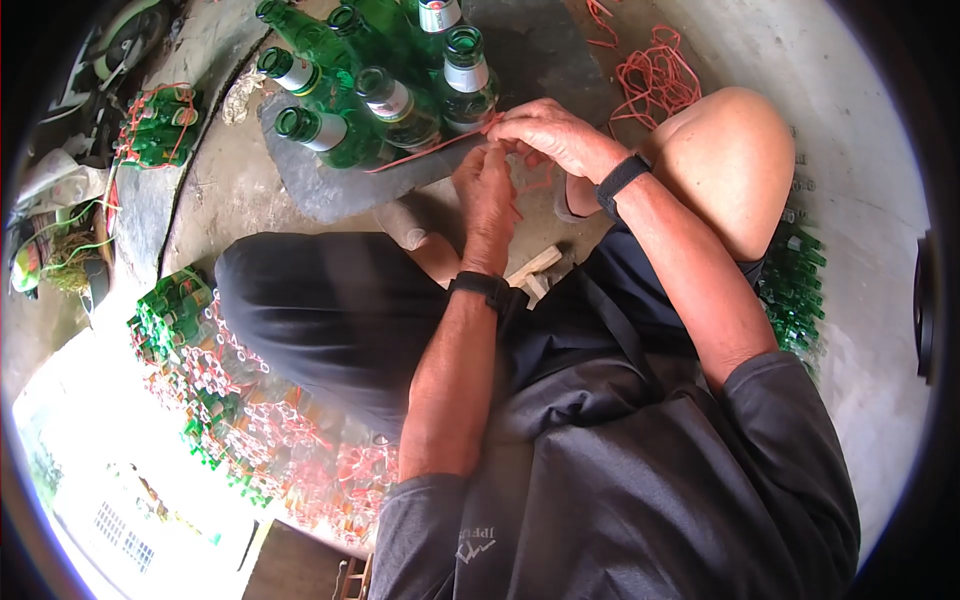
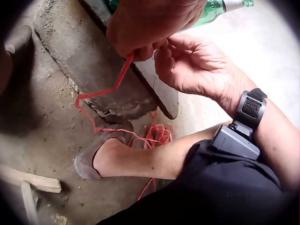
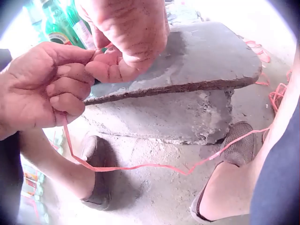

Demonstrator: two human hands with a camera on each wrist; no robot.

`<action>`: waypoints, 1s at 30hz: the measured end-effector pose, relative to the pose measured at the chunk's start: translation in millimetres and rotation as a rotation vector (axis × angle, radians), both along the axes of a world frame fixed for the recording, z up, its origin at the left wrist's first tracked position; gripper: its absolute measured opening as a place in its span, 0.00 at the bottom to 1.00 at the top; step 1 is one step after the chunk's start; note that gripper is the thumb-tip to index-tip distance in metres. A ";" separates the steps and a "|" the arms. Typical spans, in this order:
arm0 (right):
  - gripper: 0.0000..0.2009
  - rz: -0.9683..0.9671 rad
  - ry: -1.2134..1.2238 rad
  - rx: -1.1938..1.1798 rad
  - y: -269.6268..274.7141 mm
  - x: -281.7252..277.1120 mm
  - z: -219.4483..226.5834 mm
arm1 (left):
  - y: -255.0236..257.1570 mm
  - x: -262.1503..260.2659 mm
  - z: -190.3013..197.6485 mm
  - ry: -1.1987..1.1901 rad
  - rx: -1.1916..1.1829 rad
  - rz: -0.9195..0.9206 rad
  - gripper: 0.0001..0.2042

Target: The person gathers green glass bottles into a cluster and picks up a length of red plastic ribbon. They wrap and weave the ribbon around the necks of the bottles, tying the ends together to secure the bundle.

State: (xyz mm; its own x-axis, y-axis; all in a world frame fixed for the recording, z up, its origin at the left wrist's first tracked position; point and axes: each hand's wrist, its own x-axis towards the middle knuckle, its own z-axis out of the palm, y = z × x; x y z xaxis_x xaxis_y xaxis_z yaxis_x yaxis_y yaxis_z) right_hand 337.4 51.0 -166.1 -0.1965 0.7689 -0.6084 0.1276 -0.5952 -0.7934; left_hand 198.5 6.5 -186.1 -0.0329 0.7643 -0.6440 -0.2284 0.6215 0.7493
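Observation:
Both hands meet at the near edge of a grey slab, beside several green glass bottles point(image 1: 400, 110) standing close together. A red plastic string point(image 1: 425, 152) runs along the front of the bottles to the fingers. My left hand point(image 1: 485, 195) has its fingers curled round the string; in the right wrist view a loose length of string point(image 3: 133, 167) drops from below its little finger. My right hand point(image 1: 555, 137) pinches the string at the fingertips, touching the left hand's thumb and forefinger. In the left wrist view the right hand point(image 2: 201, 65) shows bent fingers.
The slab point(image 3: 201, 51) rests on a rough block point(image 3: 164, 117). A tangle of red string point(image 1: 655, 78) lies by the right knee. A tied bottle bundle point(image 1: 160, 125) stands at far left, and many more bottles point(image 1: 200, 390) stand behind the left leg. Wood pieces point(image 1: 537, 270) lie between the feet.

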 end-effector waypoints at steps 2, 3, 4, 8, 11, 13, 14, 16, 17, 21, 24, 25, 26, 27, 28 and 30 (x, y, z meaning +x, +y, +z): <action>0.15 0.004 -0.038 0.097 -1.5 -1.7 -10.8 | -3.9 0.0 0.4 0.001 0.026 -0.016 0.10; 0.15 0.005 -0.038 0.106 -0.4 -2.1 -14.4 | -3.4 0.4 0.4 0.000 0.051 -0.032 0.10; 0.14 -0.007 -0.060 0.075 0.0 -2.6 -18.1 | -1.7 0.3 0.1 -0.001 0.060 -0.030 0.10; 0.13 -0.015 -0.059 0.041 1.8 -4.7 -11.8 | -1.7 0.7 0.4 0.013 0.101 -0.038 0.11; 0.12 -0.014 -0.062 0.051 3.8 -6.9 -4.0 | -1.0 3.2 -2.4 0.045 0.153 -0.045 0.11; 0.12 -0.004 -0.063 0.078 2.7 -7.1 -4.0 | -3.2 4.1 -7.4 0.056 0.171 -0.045 0.12; 0.12 0.004 -0.064 0.105 3.5 -7.3 -3.1 | -3.7 4.1 -8.9 0.065 0.170 -0.055 0.12; 0.11 0.001 -0.083 0.124 2.9 -8.8 1.3 | -4.7 2.9 -3.0 0.075 0.180 -0.060 0.13; 0.12 -0.006 -0.104 0.135 3.2 -8.8 4.1 | -8.0 1.3 0.8 0.065 0.160 -0.112 0.13; 0.13 0.201 -0.381 0.134 11.4 3.7 4.0 | -10.5 0.8 -8.8 0.047 0.184 -0.221 0.14; 0.10 0.112 -0.663 0.464 13.4 8.7 -12.6 | -10.8 -6.5 -2.1 0.089 0.258 -0.291 0.15; 0.10 0.021 -0.587 0.414 12.8 7.3 1.9 | -9.7 -9.7 -10.4 0.203 0.376 -0.363 0.15; 0.10 0.019 -0.588 0.426 14.9 7.5 13.9 | -7.6 -11.8 -18.1 0.318 0.496 -0.433 0.15; 0.10 -0.045 -0.537 0.450 17.4 8.0 23.1 | -4.5 -14.7 -11.1 0.322 0.507 -0.429 0.15; 0.11 -0.108 -0.485 0.471 19.0 8.2 28.7 | -4.2 -20.0 3.2 0.365 0.558 -0.474 0.15; 0.09 -0.137 -0.449 0.521 25.1 11.8 39.7 | -6.1 -27.4 33.1 0.413 0.615 -0.516 0.15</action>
State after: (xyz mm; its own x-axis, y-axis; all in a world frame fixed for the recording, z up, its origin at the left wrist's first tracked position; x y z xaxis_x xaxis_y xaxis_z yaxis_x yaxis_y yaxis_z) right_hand 349.2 76.0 -126.5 0.1071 0.9823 -0.1535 0.4613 -0.1859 -0.8676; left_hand 171.1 0.4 -153.0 0.2710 0.9538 -0.1296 0.3291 0.0347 0.9437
